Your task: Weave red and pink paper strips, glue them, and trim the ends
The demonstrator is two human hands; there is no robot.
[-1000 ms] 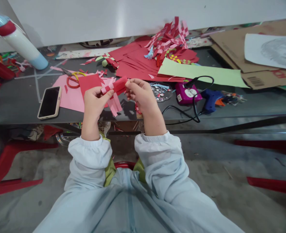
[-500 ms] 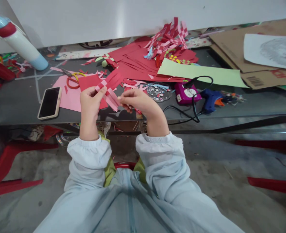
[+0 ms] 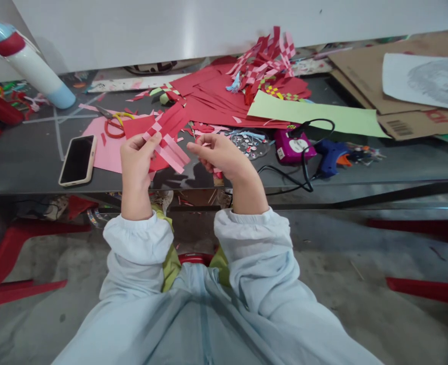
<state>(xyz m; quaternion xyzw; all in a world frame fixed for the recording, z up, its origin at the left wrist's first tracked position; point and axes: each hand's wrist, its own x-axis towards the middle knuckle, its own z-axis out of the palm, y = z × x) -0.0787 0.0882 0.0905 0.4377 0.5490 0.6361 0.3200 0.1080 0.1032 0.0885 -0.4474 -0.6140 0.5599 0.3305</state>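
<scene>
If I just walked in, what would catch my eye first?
Probably the heap of red paper at the back of the table, with checkered woven strips piled on it. Then the left hand, pinching a red and pink weave, and the tall bottle leaning at far left.

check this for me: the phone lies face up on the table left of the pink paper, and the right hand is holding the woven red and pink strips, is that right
Not quite: the head view shows the left hand holding the woven red and pink strips. The rest stands.
</scene>
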